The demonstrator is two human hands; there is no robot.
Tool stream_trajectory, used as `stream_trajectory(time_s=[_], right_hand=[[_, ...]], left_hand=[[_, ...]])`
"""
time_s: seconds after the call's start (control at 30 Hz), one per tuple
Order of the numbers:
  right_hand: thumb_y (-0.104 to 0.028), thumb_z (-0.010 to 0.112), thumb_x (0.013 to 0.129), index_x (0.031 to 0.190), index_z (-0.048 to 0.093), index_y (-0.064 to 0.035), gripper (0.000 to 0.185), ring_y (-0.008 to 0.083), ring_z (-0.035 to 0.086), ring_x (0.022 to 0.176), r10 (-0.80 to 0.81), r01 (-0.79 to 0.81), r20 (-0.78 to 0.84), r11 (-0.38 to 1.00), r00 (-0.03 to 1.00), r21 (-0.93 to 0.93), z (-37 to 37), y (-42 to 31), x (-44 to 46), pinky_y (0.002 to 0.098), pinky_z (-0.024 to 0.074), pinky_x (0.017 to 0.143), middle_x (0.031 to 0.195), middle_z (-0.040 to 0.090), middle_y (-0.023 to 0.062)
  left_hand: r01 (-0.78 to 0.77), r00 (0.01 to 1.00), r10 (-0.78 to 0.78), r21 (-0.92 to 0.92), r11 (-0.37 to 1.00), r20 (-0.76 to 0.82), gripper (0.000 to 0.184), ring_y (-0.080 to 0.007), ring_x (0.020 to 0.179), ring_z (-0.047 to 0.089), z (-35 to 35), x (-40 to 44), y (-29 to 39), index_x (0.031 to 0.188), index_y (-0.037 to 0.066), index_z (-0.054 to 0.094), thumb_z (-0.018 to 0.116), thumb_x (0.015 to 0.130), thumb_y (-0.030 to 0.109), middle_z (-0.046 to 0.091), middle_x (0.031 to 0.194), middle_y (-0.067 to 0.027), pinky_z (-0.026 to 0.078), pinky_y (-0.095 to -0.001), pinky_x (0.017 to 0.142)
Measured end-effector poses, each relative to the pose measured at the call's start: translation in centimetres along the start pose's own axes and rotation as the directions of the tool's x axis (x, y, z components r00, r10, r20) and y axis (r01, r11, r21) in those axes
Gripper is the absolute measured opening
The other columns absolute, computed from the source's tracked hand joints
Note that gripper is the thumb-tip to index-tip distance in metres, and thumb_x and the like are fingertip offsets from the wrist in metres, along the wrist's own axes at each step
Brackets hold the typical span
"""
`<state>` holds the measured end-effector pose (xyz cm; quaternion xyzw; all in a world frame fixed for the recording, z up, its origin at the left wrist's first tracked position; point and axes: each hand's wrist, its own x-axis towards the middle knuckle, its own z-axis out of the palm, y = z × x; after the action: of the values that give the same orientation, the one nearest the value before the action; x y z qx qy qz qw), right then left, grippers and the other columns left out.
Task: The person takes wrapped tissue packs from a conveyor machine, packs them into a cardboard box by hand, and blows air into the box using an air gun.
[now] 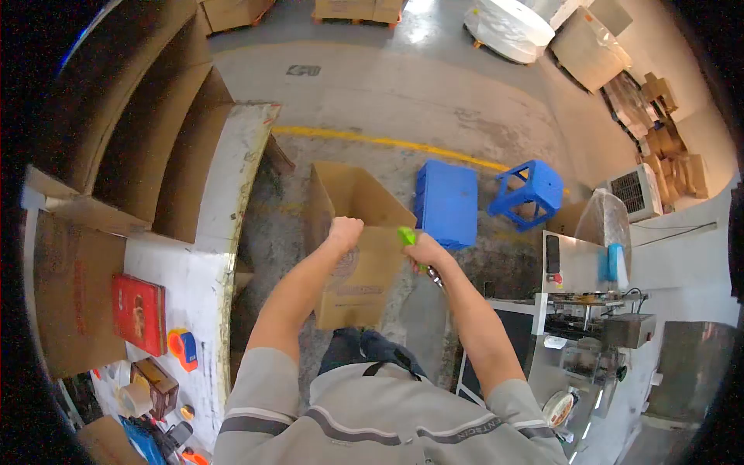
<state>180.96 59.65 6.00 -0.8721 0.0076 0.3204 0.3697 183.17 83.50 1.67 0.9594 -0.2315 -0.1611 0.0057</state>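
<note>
At far left, large cartons (147,147) stand open-sided on the white counter (209,302). Nearer the person on it lie a red box (139,314), then a blue-and-orange tape dispenser (183,349) just beside it, with a pale roll (136,398) below.

Right of the counter, the open box (353,298) stands upright on the floor (418,306), in front of the person's legs. The left hand (346,232) is at its near rim, the grip closed over the edge. Further right, the right hand (425,254) is at the box's near right corner, its grip closed around a green tool (407,236); the tool's metal end sticks out below the fist. Whether this hand also touches the box, I cannot tell.

Beyond the right hand stand 2 blue things: a crate (447,205) near the box, then a stool (535,190). At far right, a machine (593,333) stands near a wall.
</note>
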Motion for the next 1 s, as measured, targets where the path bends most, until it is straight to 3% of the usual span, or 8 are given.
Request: stream_trajectory(time_s=[0.23,0.33,0.53,0.63,0.8,0.9,0.93,1.0], right_hand=[[-0.02,0.058,0.08,0.066,0.06,0.0046,0.029,0.0231,0.06,0.046,0.045,-0.048,0.121,0.998,0.992,0.028,0.7,1.1,-0.9,0.037,0.0485,0.046,0.056,0.06,0.0145],[-0.019,0.057,0.081,0.067,0.059,0.0043,0.028,0.0222,0.06,0.046,0.097,-0.097,-0.008,0.993,0.995,-0.07,0.6,1.2,-0.9,0.037,0.0484,0.046,0.056,0.059,0.0141],[-0.019,0.061,0.076,0.063,0.058,0.0042,0.027,0.0198,0.057,0.043,0.029,-0.019,0.226,0.999,0.974,-0.044,0.4,-0.3,-1.9,0.0346,0.046,0.043,0.052,0.057,0.0102],[-0.02,0.058,0.079,0.069,0.06,0.0037,0.026,0.0234,0.06,0.045,0.154,-0.147,0.047,0.981,0.987,-0.126,0.8,-0.3,-2.0,0.0366,0.0485,0.046,0.057,0.06,0.0127],[-0.024,0.061,0.078,0.063,0.06,0.0026,0.031,0.0226,0.061,0.048,0.109,-0.074,0.169,0.977,0.979,-0.202,2.6,2.0,-0.1,0.0366,0.0479,0.048,0.052,0.059,0.0123],[-0.023,0.062,0.077,0.063,0.06,0.0031,0.03,0.0232,0.061,0.048,0.108,-0.111,-0.026,0.977,0.994,-0.182,3.2,2.0,-0.4,0.0368,0.0481,0.048,0.053,0.059,0.0132],[-0.019,0.058,0.071,0.07,0.065,0.0043,0.024,0.0305,0.067,0.063,0.17,-0.162,0.005,0.947,0.985,-0.277,2.8,1.1,-0.8,0.0394,0.0532,0.063,0.065,0.064,0.0201],[-0.02,0.058,0.071,0.072,0.065,0.0043,0.025,0.032,0.067,0.069,0.133,-0.133,-0.016,0.969,0.991,-0.208,4.5,2.8,1.0,0.0404,0.0529,0.066,0.071,0.065,0.0215]], left_hand=[[0.03,0.998,-0.031,-0.031,0.999,-0.046,0.015,-0.0293,0.08,0.067,1.8,-0.9,0.7,0.095,0.007,0.06,0.051,0.083,0.012,0.068,0.084,-0.013,0.054,-0.0393,0.067],[0.025,0.998,-0.027,-0.037,0.999,-0.05,0.015,-0.0295,0.08,0.067,2.5,-1.8,0.9,0.093,0.007,0.059,0.051,0.083,0.013,0.068,0.084,-0.013,0.053,-0.0397,0.067],[0.046,0.997,-0.043,-0.052,0.998,0.058,0.019,-0.0269,0.091,0.066,2.4,-4.0,1.6,0.098,0.006,0.059,0.059,0.08,0.013,0.068,0.093,-0.0102,0.052,-0.0364,0.073],[0.028,0.995,-0.023,-0.052,0.998,0.092,0.02,-0.0274,0.089,0.067,4.5,-5.1,2.9,0.098,0.006,0.059,0.06,0.079,0.013,0.068,0.093,-0.0106,0.052,-0.0368,0.072],[0.025,0.991,-0.012,-0.095,0.995,0.135,0.025,-0.028,0.087,0.067,5.6,-6.8,3.6,0.1,0.008,0.058,0.063,0.076,0.014,0.068,0.095,-0.0113,0.053,-0.0374,0.071],[0.029,0.987,-0.014,-0.093,0.995,0.161,0.026,-0.0282,0.088,0.067,5.2,-7.8,4.1,0.101,0.009,0.058,0.063,0.076,0.013,0.068,0.096,-0.0116,0.053,-0.038,0.072],[0.028,0.987,-0.012,-0.097,0.995,0.162,0.025,-0.0283,0.088,0.067,5.0,-7.9,4.4,0.101,0.009,0.058,0.062,0.076,0.013,0.068,0.095,-0.0117,0.053,-0.0381,0.072],[0.031,0.986,-0.015,-0.097,0.995,0.165,0.024,-0.0284,0.089,0.066,4.8,-8.3,4.3,0.101,0.009,0.059,0.061,0.077,0.013,0.067,0.095,-0.012,0.053,-0.0382,0.072]])
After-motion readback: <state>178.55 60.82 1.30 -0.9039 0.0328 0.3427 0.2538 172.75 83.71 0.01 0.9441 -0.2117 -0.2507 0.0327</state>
